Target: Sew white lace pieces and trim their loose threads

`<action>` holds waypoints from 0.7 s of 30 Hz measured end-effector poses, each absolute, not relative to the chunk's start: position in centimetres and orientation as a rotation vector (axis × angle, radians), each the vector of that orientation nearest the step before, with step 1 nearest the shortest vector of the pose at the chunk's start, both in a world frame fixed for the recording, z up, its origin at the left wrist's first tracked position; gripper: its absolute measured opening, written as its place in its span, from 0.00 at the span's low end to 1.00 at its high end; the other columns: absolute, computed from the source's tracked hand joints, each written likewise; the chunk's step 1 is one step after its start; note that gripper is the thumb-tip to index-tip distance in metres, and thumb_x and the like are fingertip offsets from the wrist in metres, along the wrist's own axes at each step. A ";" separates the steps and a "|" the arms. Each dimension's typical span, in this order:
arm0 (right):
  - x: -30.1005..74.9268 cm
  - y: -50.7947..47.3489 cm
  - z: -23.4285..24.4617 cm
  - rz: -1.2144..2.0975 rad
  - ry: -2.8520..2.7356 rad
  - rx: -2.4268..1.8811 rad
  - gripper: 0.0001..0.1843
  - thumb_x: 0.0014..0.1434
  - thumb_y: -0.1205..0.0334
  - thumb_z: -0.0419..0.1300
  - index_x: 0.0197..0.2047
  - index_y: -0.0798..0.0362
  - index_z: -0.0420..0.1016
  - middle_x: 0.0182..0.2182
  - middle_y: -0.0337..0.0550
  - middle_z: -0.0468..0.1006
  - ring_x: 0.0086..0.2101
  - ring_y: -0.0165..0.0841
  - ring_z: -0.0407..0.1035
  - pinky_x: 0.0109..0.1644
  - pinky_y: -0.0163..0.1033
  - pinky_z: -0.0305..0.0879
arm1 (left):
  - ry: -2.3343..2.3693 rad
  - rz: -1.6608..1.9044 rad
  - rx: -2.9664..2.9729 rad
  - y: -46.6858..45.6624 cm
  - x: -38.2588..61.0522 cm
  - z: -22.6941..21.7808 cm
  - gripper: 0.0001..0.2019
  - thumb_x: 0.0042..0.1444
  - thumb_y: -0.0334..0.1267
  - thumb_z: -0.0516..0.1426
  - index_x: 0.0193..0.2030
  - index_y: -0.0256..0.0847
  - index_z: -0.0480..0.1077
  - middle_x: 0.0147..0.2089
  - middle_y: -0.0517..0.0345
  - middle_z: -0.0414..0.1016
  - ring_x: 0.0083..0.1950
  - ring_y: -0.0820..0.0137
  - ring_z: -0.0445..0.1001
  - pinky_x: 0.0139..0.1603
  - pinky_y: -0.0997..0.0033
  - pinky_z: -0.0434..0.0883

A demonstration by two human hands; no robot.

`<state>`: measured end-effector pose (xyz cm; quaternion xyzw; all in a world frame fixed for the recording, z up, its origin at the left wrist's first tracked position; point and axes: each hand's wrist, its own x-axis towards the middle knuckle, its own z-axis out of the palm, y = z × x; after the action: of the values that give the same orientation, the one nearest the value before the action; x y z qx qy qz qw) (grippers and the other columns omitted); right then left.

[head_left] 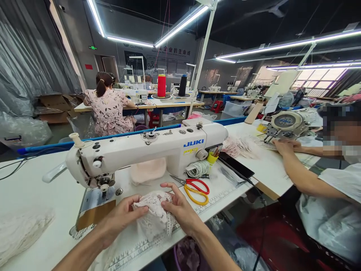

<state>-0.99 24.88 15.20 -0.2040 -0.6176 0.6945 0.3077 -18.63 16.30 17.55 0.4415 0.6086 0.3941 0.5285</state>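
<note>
A bunched piece of white lace fabric [156, 214] is held between both hands, in front of the sewing machine [146, 154]. My left hand [124, 212] pinches its left side between thumb and fingers. On the right side, my right hand [179, 207] grips the lace with the thumb pressed on it and the index finger extended. The lace hangs over the ruler-marked front of the table, apart from the needle area [104, 192] to its left. Scissors with red and yellow handles [196, 190] lie just right of my right hand.
More lace [24, 231] lies at the table's left. Pale pink fabric [149, 169] sits under the machine arm. Behind the scissors are a coil of white cord [198, 169], a yellow cup [212, 158] and a black phone [236, 165]. A co-worker's arm [299, 169] works at another machine on the right.
</note>
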 end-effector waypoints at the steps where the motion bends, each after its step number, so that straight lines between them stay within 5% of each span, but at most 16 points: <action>1: -1.0 24.8 15.6 1.929 -1.533 -0.494 0.26 0.55 0.57 0.62 0.53 0.49 0.56 0.29 0.35 0.68 0.25 0.25 0.60 0.28 0.30 0.58 | 1.374 0.969 0.989 16.0 -18.7 18.4 0.23 0.50 0.52 0.60 0.46 0.38 0.69 0.39 0.54 0.77 0.44 0.61 0.72 0.46 0.65 0.67; 10: -0.8 24.2 16.2 1.967 -1.435 -0.454 0.20 0.60 0.52 0.58 0.53 0.51 0.63 0.20 0.32 0.64 0.22 0.25 0.57 0.27 0.31 0.53 | 1.211 1.100 0.871 14.6 -18.9 20.6 0.23 0.48 0.44 0.65 0.50 0.40 0.69 0.47 0.51 0.76 0.47 0.61 0.73 0.47 0.68 0.67; 21: -0.7 22.7 18.3 1.810 -1.543 -0.412 0.21 0.60 0.51 0.58 0.52 0.51 0.64 0.28 0.37 0.66 0.27 0.26 0.57 0.31 0.32 0.55 | 1.128 1.094 0.898 13.6 -19.3 22.4 0.21 0.53 0.41 0.62 0.54 0.43 0.68 0.50 0.51 0.74 0.46 0.63 0.73 0.50 0.65 0.68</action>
<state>-0.70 22.70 18.33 -0.1594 -0.5974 0.7007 0.3561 -19.28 13.59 22.43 0.3903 0.4903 0.4753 0.6176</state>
